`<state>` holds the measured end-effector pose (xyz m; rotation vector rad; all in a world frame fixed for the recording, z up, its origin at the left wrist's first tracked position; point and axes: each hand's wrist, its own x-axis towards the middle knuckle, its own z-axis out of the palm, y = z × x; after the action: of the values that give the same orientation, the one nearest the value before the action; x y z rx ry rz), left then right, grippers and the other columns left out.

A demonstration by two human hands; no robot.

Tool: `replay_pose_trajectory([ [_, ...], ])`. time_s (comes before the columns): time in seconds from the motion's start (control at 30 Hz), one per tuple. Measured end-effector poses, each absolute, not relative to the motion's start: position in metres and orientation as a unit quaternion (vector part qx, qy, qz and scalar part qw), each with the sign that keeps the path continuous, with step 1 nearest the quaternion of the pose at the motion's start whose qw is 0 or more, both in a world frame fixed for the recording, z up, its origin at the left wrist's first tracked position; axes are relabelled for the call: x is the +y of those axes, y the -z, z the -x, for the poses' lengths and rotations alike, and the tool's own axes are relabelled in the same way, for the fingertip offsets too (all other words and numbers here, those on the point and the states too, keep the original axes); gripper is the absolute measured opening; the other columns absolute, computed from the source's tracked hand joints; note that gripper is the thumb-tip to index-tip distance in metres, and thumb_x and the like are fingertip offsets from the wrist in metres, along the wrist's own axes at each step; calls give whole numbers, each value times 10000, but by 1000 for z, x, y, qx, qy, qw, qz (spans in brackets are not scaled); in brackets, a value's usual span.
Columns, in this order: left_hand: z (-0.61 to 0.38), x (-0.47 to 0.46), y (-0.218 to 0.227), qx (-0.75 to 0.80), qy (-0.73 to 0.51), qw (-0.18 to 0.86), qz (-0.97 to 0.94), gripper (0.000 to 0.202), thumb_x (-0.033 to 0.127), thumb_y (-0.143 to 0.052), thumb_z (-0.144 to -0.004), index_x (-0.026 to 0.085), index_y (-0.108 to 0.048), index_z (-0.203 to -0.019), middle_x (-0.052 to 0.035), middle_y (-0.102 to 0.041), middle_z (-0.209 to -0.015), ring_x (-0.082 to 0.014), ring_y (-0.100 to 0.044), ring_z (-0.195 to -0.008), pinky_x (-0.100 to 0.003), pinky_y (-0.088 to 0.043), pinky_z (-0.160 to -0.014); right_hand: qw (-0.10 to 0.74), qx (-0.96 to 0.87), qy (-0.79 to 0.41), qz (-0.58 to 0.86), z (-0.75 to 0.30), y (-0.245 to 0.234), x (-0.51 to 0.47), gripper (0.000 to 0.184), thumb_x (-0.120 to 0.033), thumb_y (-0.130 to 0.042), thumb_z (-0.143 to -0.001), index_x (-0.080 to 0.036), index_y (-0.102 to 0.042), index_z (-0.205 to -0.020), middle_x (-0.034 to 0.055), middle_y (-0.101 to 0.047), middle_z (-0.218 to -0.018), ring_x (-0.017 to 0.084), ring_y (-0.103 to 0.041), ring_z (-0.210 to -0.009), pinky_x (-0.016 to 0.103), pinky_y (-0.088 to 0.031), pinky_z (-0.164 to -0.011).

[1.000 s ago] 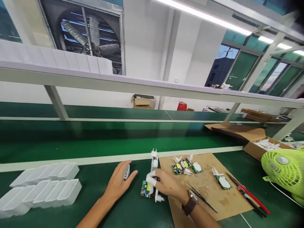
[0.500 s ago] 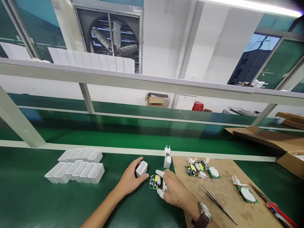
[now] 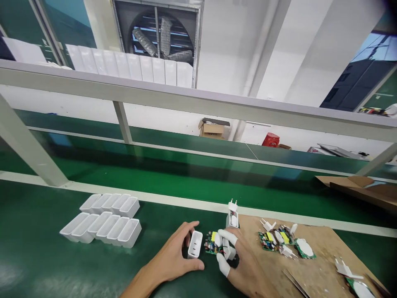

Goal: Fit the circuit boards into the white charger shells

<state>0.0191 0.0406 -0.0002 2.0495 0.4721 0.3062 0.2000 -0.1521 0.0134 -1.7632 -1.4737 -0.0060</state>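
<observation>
My left hand (image 3: 176,252) is curled around a small white plastic charger case (image 3: 195,245), its slotted end facing me. Just to the right, a green circuit board (image 3: 213,242) with a yellow transformer and small parts is pinched in my right hand (image 3: 238,258), whose thumb and index finger wear white finger covers. A white plug piece (image 3: 228,250) sits between those fingers at the board's right end. Board and case are close but apart. Behind the right hand stands another white case (image 3: 232,219) with a two-pin plug on top.
Two rows of white cases (image 3: 101,227) stand on the green table at left. On a brown cardboard sheet (image 3: 263,269) at right lie several circuit boards (image 3: 274,238) with plugs and tweezers (image 3: 294,283). A cardboard box (image 3: 366,190) is at the far right.
The view has shifted, and the case in my left hand has turned to show its slotted end. My right hand has tilted the board, and the white plug piece shows more clearly.
</observation>
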Motion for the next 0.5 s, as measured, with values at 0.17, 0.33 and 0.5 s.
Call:
replay_pose_trajectory([
  [0.17,-24,38,4,140,-164,428,-878,755,209,-898,-742,309,-547,-1403,-78,-581,-1353,-302,-563,-1278,-468,-488,-1136,436,-609,72,659,-190,-11,-158,714,-157,-643,-888,-310,-392,-1538,128,-627,-1368,341,-622,-1304,522,-561,-1077],
  [0.33,-27,31,11,86,-214,354,-906,736,189,-728,-923,353,-380,-1551,-99,-534,-1394,-282,-547,-1297,-444,-504,-1132,419,-617,125,654,-179,-1,-152,779,-85,-576,-860,-278,-354,-1582,145,-655,-1325,349,-625,-1277,540,-568,-1034],
  [0.5,-29,28,10,71,-232,319,-916,763,61,-646,-912,320,-357,-1570,-113,-516,-1389,-285,-531,-1302,-459,-516,-1122,405,-621,181,646,-178,-8,-149,647,-69,-525,-847,-132,-477,-1488,180,-673,-1241,332,-654,-1187,489,-611,-947],
])
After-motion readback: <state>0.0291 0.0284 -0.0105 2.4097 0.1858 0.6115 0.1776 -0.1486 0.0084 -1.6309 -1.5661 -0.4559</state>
